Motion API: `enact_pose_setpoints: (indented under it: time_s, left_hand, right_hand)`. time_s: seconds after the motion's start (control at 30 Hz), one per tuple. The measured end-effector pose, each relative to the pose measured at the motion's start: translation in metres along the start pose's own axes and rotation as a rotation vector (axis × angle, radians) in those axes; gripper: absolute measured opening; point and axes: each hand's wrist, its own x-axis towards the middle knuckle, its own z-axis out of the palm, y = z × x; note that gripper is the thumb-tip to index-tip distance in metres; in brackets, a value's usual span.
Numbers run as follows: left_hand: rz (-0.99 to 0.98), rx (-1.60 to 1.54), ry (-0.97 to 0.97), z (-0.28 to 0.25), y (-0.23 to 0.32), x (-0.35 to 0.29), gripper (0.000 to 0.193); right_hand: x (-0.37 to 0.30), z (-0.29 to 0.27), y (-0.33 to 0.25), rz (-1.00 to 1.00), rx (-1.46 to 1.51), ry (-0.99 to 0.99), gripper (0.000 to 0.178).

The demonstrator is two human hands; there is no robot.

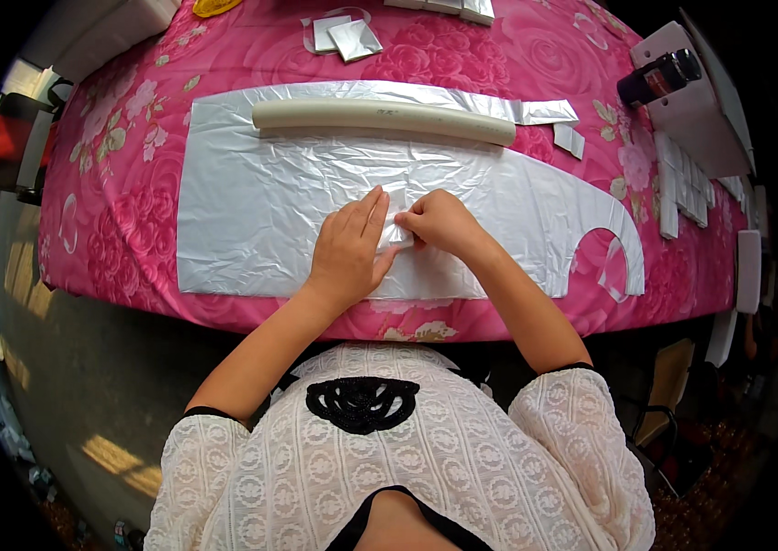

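— "Two bare hands, listed first. State of each?"
— "Left hand (348, 243): palm down, fingers straight and side by side, thumb spread apart, clasping nothing. Right hand (442, 223): fingers curled, thumb tip at the workpiece; whether they grip it, cannot tell."
— "Workpiece?"
— "One small folded piece of shiny silver film (396, 235), between the hands, on one large, wrinkled silver sheet (242, 197) with a curved right end."
— "Also on the sheet?"
— "One long, cream-coloured round tube (384, 120), lying crosswise beyond the hands."
— "Beneath and beyond?"
— "One pink rose-patterned tablecloth (123, 220); two flat, square silver packets (356, 41), overlapping, near its far edge."
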Motion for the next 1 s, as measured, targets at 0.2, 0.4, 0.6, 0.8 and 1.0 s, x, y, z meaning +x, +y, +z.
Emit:
enact_pose_setpoints:
  time_s: [0.2, 0.4, 0.6, 0.8, 1.0]
  left_hand:
    - [-0.092, 0.102, -0.176, 0.027, 0.003, 0.002, 0.098]
    - [-0.090, 0.084, -0.180, 0.021, 0.001, -0.002, 0.101]
    - [-0.238, -0.608, -0.079, -0.024, 0.006, -0.065, 0.048]
    - [-1.187, -1.193, -0.414, -0.039, -0.003, -0.151, 0.029]
    - [-1.277, -1.294, -0.056, -0.029, -0.006, -0.174, 0.026]
  right_hand:
    - [-0.002, 0.003, 0.004, -0.029, 0.008, 0.042, 0.031]
    - [-0.036, 0.007, 0.007, -0.092, -0.438, 0.276, 0.028]
    - [-0.010, 0.021, 0.007, -0.748, -0.566, 0.519, 0.043]
    - [0.007, 0.084, -0.015, -0.776, -0.539, 0.266, 0.061]
    - [-0.048, 0.166, -0.031, -0.964, -0.330, -0.017, 0.046]
